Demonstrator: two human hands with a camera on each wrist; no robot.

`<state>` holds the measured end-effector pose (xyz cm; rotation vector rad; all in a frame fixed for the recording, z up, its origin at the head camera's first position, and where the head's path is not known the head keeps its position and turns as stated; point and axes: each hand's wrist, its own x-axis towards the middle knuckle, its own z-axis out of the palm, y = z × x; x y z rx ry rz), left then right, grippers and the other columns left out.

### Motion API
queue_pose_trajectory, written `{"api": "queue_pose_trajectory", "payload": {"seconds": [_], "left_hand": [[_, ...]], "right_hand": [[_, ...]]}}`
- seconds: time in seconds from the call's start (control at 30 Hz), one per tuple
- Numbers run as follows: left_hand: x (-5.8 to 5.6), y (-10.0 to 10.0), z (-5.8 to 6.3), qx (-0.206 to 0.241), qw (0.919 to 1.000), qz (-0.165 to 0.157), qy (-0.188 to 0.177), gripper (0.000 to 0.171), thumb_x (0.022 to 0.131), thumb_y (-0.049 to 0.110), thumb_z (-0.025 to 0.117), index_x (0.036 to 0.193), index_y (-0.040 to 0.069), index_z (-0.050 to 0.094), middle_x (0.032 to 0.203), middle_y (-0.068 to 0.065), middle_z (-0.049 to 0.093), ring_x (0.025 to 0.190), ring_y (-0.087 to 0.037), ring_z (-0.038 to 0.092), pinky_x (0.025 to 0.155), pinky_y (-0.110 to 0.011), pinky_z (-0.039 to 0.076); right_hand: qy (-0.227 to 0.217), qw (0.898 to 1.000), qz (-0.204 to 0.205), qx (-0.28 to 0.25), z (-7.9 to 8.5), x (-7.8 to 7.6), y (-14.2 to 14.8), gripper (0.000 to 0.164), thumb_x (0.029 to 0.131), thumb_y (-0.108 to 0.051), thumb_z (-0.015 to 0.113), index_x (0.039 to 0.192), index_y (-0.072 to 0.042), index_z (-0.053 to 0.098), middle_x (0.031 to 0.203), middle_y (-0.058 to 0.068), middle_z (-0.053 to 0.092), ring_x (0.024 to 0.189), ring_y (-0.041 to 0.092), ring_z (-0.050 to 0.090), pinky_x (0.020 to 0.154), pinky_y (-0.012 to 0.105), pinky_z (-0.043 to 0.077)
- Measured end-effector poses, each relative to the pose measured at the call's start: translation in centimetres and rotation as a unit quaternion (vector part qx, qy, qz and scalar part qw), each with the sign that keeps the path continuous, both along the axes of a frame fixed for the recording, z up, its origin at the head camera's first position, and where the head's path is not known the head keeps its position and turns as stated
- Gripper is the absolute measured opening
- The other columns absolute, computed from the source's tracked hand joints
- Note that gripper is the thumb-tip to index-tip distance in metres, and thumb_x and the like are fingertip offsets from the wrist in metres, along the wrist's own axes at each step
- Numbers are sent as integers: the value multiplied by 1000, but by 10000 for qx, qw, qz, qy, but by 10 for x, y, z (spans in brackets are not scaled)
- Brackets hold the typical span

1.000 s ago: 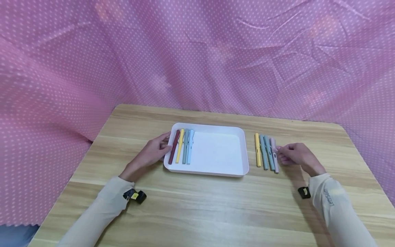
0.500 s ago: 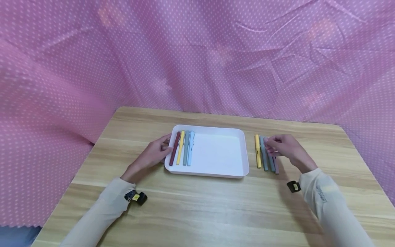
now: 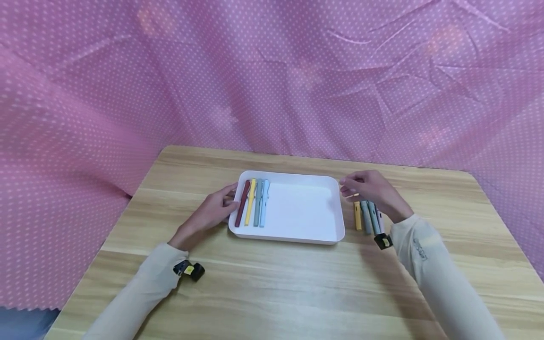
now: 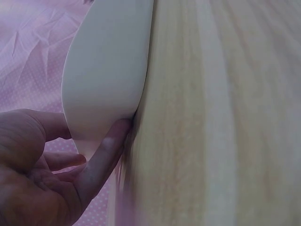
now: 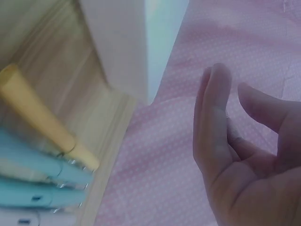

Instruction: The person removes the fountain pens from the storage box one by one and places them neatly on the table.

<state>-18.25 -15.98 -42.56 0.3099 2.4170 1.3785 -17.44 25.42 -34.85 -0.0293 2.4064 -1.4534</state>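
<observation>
My left hand [image 3: 214, 208] grips the left end of a shallow white tray [image 3: 301, 210]; in the left wrist view its fingers lie against the tray wall [image 4: 108, 70]. Inside the tray, side by side at the left, are a dark red pen [image 3: 242, 204], a yellow pen [image 3: 250, 203], a grey-green pen [image 3: 258, 203] and a light blue pen [image 3: 264, 203]. My right hand [image 3: 369, 189] is raised by the tray's right end, holding nothing, thumb apart from its bent fingers. Below it lie another yellow pen [image 5: 42, 113], two blue-green pens [image 5: 28, 194] and a lilac pen [image 5: 51, 219].
The wooden table [image 3: 276, 283] extends toward me and to both sides of the tray. A pink dotted cloth [image 3: 272, 85] hangs behind its far edge. Each sleeve carries a small black wrist device, such as the left wrist device [image 3: 189, 270].
My right hand has moved left from beside the lilac pen, across the row of pens, to the tray's right end. The left hand stays at the tray, and the pens lie as before.
</observation>
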Motion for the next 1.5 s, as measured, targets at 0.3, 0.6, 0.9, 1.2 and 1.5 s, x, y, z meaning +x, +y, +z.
{"api": "queue_pose_trajectory", "payload": {"seconds": [0.3,0.6,0.9,1.2,1.5], "left_hand": [[0,0,-1,33,10000,4,-2,66,108,12,54,166,10,22,155,-24,44,130,-40,59,87,-36,64],[-1,1,-1,12,10000,57,54,66,107,12,55,166,10,24,154,-24,46,129,-39,60,84,-34,64],[0,0,-1,63,10000,9,13,66,108,12,54,166,10,23,154,-23,45,128,-38,60,86,-35,64],[0,0,0,84,10000,-14,26,66,108,11,54,166,9,23,154,-24,45,128,-39,60,85,-35,64],[1,1,1,128,9999,5,-14,66,108,11,54,166,9,24,155,-24,45,129,-40,60,84,-36,64]], "right_hand": [[-89,9993,262,-233,4,-8,-20,41,109,-14,54,135,17,55,127,34,63,116,41,66,94,36,61],[-105,9982,449,-379,3,-16,-38,45,108,-17,59,135,19,54,127,36,62,117,42,65,96,38,61],[-262,9974,601,-293,0,-27,-62,47,107,-19,60,134,19,55,127,37,62,115,42,67,95,39,61],[-502,9957,784,-6,-5,-35,-90,47,107,-24,62,132,16,59,125,34,65,116,43,66,92,40,62],[-723,9941,777,209,-9,-44,-117,44,105,-25,65,129,11,63,122,29,68,111,37,69,89,40,63]]}}
